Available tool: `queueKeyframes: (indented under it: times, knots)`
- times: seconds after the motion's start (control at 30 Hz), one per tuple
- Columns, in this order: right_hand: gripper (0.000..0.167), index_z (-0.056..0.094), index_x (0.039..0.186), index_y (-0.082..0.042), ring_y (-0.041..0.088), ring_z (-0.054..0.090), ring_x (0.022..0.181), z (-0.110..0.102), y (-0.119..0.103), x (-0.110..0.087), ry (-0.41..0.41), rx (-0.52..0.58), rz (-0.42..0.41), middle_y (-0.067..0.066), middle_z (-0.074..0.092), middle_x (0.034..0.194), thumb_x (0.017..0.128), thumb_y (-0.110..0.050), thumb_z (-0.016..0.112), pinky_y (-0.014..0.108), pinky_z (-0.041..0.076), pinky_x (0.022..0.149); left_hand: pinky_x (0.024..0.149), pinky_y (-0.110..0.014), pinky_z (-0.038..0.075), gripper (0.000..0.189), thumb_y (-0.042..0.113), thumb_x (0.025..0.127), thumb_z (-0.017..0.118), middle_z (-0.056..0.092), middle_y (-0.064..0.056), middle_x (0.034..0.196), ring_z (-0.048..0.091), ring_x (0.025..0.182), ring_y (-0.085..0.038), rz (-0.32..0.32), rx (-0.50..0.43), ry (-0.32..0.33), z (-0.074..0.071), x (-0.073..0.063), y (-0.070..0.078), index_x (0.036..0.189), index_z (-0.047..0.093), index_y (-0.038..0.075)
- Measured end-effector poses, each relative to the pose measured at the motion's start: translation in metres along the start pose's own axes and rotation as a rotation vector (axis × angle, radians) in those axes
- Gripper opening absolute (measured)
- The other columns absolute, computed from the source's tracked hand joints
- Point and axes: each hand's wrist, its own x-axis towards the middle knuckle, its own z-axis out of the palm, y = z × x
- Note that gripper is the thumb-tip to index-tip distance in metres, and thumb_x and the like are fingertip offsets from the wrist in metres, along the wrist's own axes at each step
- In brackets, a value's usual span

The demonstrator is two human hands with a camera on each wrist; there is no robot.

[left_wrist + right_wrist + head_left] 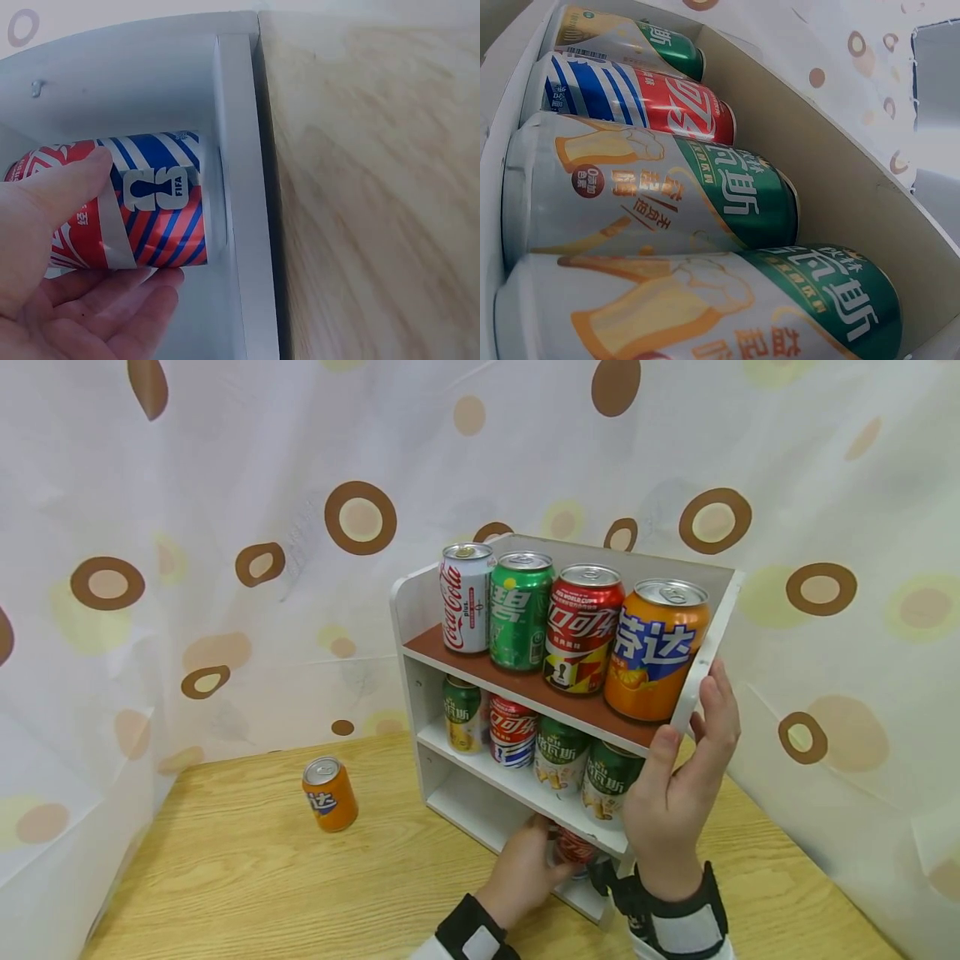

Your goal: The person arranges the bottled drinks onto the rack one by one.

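On the bottom level of a white three-level shelf rack [467, 793], my left hand [525, 866] holds a red and blue Coca-Cola can [154, 199] upright at the right end. In the left wrist view the thumb lies across one side of the can and the fingers curl along the other. Its base is right at the bottom board [240, 195]. My right hand [678, 789] rests against the rack's right side panel, fingers extended up the outer side and thumb at the front edge. Both hands partly hide the rack's lower right corner.
Four-can rows fill the top level, including an orange Fanta can [656, 652] and a green Sprite can [521, 614], and the middle level, including a green-and-white can [561, 758]. Another orange can [330, 795] stands on the wooden table [247, 877] left of the rack.
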Motion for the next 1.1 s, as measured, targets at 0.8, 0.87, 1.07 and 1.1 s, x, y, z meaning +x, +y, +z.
queueKeyframes:
  times: [0.8,0.87,1.07,1.1]
  knots:
    - [0.043,0.036,0.138,0.014,0.032,0.036,0.143,-0.001,0.001,-0.001,-0.006,0.0,0.01,0.024,0.036,0.157,0.11,-0.017,0.045,0.032,0.033,0.11,0.083,-0.023,0.055,0.064,0.011,0.083,0.083,0.07,-0.007,0.119,0.067,0.103,-0.01,0.022,0.08,-0.016,0.012,0.0,0.012,0.141,0.056,0.005]
    - [0.043,0.036,0.138,0.014,0.032,0.036,0.143,-0.001,0.001,-0.001,-0.006,0.001,0.008,0.024,0.036,0.157,0.11,-0.017,0.045,0.032,0.033,0.11,0.083,-0.022,0.055,0.064,0.01,0.083,0.083,0.07,-0.007,0.12,0.067,0.104,-0.01,0.022,0.082,-0.019,0.013,0.001,0.013,0.142,0.056,0.005]
    - [0.043,0.035,0.138,0.014,0.033,0.036,0.144,0.0,0.002,-0.001,-0.005,0.001,0.007,0.024,0.036,0.157,0.11,-0.016,0.045,0.033,0.034,0.111,0.083,-0.021,0.055,0.069,0.011,0.082,0.082,0.07,-0.008,0.122,0.066,0.105,-0.009,0.023,0.102,-0.022,0.013,0.001,0.015,0.144,0.054,0.003]
    - [0.043,0.035,0.138,0.014,0.033,0.036,0.144,-0.001,0.002,-0.001,-0.005,0.0,0.007,0.024,0.036,0.157,0.11,-0.016,0.045,0.033,0.034,0.111,0.083,-0.021,0.055,0.069,0.011,0.082,0.082,0.069,-0.008,0.123,0.066,0.105,-0.009,0.023,0.104,-0.021,0.013,0.0,0.015,0.144,0.053,0.003]
